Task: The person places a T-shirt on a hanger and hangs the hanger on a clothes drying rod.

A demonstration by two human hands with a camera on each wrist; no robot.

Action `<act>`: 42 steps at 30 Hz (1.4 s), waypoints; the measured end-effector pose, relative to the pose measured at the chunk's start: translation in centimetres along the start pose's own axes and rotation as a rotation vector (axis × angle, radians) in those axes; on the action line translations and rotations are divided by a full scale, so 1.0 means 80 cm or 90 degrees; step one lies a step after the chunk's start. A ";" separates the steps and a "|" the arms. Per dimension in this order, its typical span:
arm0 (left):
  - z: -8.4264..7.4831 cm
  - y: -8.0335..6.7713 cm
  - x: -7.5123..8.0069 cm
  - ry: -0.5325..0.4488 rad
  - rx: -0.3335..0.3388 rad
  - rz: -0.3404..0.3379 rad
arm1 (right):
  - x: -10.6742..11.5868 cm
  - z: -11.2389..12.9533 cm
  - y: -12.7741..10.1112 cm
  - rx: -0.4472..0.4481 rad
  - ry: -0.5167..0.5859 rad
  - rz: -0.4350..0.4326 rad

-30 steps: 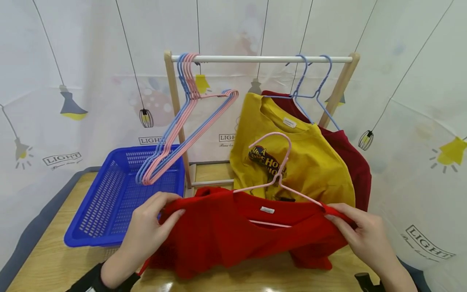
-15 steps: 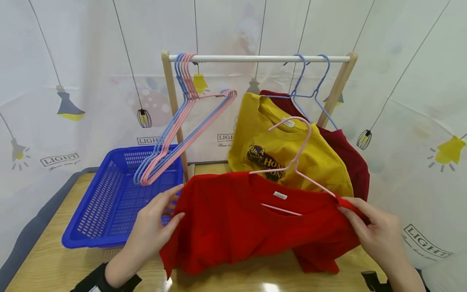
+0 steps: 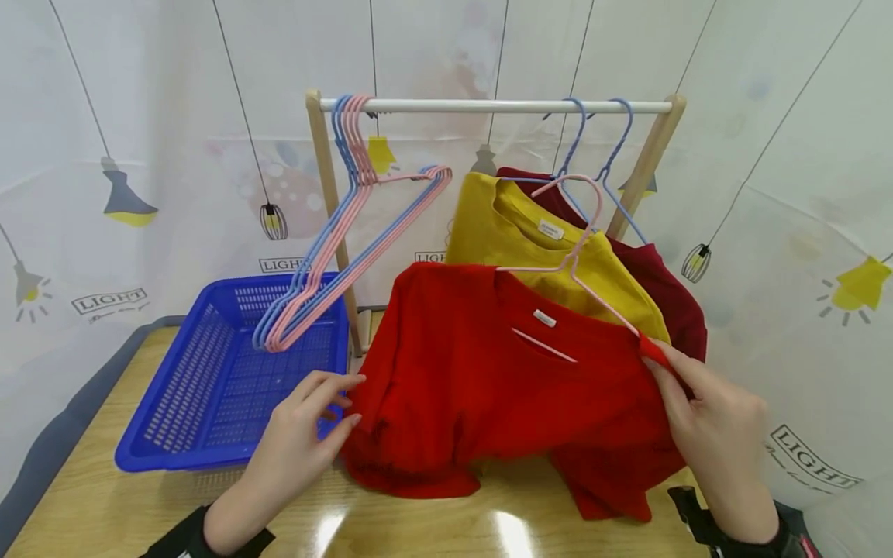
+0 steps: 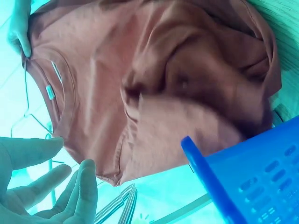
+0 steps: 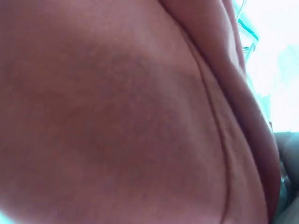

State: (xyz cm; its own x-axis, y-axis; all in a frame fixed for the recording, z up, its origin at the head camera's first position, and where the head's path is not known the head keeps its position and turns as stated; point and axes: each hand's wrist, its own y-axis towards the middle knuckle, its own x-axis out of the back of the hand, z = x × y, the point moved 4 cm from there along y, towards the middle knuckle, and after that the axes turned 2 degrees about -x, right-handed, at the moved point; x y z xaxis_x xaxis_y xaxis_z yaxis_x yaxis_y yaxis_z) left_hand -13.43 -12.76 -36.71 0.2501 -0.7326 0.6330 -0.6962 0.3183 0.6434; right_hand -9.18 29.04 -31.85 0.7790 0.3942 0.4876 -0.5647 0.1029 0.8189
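Observation:
A red shirt hangs on a pink hanger in the middle of the head view, tilted lower toward the right. At its right shoulder my right hand pinches the cloth over the hanger's end between thumb and fingers. My left hand is beside the left sleeve with fingers spread and bent a little, holding nothing. In the left wrist view a gap shows between the thumb and fingers of that hand. Red cloth fills most of the right wrist view, hiding the right fingers' grip.
Behind the shirt stands a rack with a white rail. Several blue and pink hangers hang at its left. A yellow shirt and a dark red shirt hang at its right. A blue basket sits left on the wooden table.
The red shirt and its pink hanger have risen toward the rack, the hook shifting up and right. My left hand has let go of the left shoulder; my right hand keeps its pinch.

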 end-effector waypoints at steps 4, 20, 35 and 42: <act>-0.001 -0.001 0.003 0.003 -0.004 -0.007 | -0.008 0.005 0.013 -0.021 -0.024 -0.033; -0.001 -0.009 0.002 0.006 0.007 -0.005 | -0.039 0.034 0.069 -0.093 -0.088 -0.072; 0.004 -0.026 -0.010 -0.002 0.033 -0.008 | -0.089 0.055 0.122 -0.191 -0.068 -0.012; 0.009 -0.033 -0.015 -0.019 0.047 -0.002 | -0.110 0.063 0.131 -0.193 -0.069 0.012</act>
State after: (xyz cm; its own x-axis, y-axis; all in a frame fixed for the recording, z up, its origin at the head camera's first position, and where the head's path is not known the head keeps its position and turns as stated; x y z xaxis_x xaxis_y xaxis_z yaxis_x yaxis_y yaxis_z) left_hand -12.38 -13.16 -39.44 0.2328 -0.7516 0.6172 -0.7439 0.2712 0.6108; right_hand -20.58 22.03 -25.99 0.7827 0.3004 0.5451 -0.6224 0.3702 0.6897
